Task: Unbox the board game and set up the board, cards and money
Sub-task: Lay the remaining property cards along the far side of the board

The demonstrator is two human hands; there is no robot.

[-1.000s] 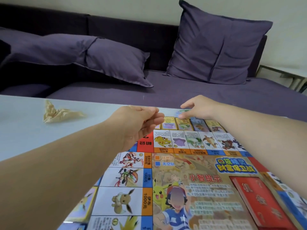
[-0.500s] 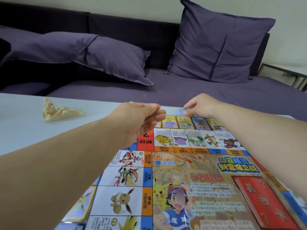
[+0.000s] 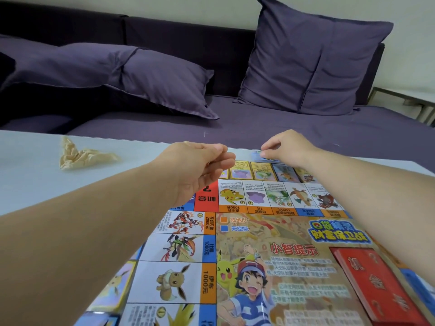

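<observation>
Dark purple sofa runs behind the counter, with one upright cushion at its back right and one slumped cushion at its left. Pale glossy counter carries the game board, laid flat and unfolded, taking up the counter's near right part and reaching almost to the far edge; printed squares run along its far and left sides, cartoon art in the middle. Both bare forearms stretch over the board toward the far edge. Left hand hovers above the board's far-left corner, fingers curled with thumb laid on them; cannot tell if it holds anything. Right hand is at the counter's far edge, thumb and forefinger pinching a small bluish card that lies on the counter just past the card row. Red card deck sits face up on the board's near right area. Row of yellow-framed cards lies side by side between the board's far side and the counter's far edge. Another yellow-framed card lies just beside the board's left side. Crumpled beige paper sits near the counter's far-left edge, well apart from the board.
</observation>
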